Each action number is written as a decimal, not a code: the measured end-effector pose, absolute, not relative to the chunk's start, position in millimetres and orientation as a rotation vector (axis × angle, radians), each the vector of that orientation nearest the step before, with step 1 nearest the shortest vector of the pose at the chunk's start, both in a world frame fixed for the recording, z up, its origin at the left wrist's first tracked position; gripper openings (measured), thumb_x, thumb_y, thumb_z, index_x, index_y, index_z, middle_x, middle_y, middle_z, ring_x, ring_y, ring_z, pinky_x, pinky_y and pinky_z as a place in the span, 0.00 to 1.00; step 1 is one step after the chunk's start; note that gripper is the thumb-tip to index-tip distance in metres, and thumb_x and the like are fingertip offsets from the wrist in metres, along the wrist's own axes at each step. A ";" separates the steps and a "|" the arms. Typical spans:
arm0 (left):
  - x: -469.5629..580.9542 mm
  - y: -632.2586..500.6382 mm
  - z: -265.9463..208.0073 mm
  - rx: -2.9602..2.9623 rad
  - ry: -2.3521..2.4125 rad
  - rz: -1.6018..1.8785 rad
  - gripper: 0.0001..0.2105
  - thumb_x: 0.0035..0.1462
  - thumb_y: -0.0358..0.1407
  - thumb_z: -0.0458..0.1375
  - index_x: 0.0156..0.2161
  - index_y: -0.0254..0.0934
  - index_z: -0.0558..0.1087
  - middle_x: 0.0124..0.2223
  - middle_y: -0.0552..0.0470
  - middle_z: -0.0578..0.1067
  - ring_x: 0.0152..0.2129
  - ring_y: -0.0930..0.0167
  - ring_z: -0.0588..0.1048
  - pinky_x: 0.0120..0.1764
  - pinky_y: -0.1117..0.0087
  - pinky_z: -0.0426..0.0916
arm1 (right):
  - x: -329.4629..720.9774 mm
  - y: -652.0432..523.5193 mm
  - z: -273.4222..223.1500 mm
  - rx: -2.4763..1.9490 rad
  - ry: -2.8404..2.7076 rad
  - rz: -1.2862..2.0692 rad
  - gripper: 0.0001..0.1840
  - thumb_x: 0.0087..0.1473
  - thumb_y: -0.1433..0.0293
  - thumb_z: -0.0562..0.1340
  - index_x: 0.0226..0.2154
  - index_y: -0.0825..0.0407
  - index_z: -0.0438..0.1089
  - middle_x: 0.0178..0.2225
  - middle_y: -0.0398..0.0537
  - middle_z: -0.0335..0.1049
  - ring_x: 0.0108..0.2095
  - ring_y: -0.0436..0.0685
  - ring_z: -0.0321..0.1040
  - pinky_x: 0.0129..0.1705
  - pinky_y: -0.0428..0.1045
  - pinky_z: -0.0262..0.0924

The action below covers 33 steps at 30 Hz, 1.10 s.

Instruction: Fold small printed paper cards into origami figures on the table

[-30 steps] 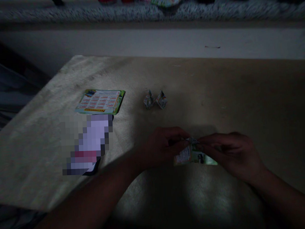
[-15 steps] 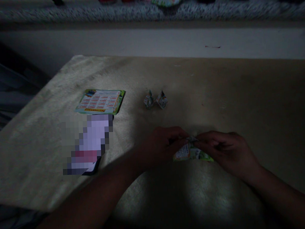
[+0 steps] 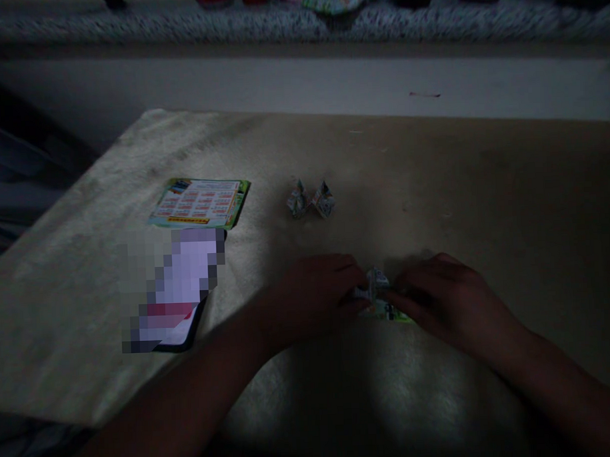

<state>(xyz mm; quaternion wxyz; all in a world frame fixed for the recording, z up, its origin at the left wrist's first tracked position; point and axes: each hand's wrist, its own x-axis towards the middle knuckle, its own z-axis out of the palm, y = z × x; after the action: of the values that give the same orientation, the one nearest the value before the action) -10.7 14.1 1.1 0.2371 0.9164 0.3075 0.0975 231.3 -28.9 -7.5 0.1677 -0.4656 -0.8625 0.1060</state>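
Note:
A small piece of printed paper, partly folded, lies on the table between my hands; green and white print shows on it. My left hand grips its left side, fingers closed and pressed to the paper. On the right side, my right hand has thumb and fingertips pinched on the paper's edge. Fingers cover much of the sheet, so its full shape is hidden. Beyond my hands stand two small folded paper shapes with pointed tops, side by side.
A flat printed sheet or stack with green borders lies at the left. Nearer me is a phone, its screen blurred out. A speckled stone ledge with several items runs behind the wooden-looking table.
My hands have moved apart slightly. The upper part of the paper, pinched between both hands' fingertips before, now shows between them as a raised fold.

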 end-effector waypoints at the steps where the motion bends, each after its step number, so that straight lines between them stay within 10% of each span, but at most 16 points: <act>1: -12.1 14.2 3.4 2.520 0.797 0.261 0.09 0.64 0.40 0.59 0.42 0.37 0.74 0.42 0.50 0.77 0.35 0.69 0.75 0.36 0.70 0.65 | 231.9 -28.8 -6.2 -1.289 -2.444 0.337 0.11 0.62 0.64 0.64 0.30 0.51 0.70 0.25 0.45 0.72 0.27 0.56 0.69 0.37 0.55 0.61; 33: -18.3 13.6 9.5 2.558 0.774 0.221 0.09 0.60 0.37 0.61 0.44 0.36 0.75 0.41 0.51 0.78 0.35 0.67 0.76 0.38 0.67 0.66 | 241.2 -27.7 2.5 -1.000 -2.470 0.644 0.08 0.57 0.72 0.66 0.42 0.49 0.74 0.37 0.46 0.74 0.39 0.56 0.70 0.48 0.54 0.64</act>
<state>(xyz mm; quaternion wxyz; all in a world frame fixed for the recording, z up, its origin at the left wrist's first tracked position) -18.3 13.6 9.5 0.2281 0.9288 0.2809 0.0802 241.2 -27.7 2.5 0.1990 -0.3574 -0.8830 0.2302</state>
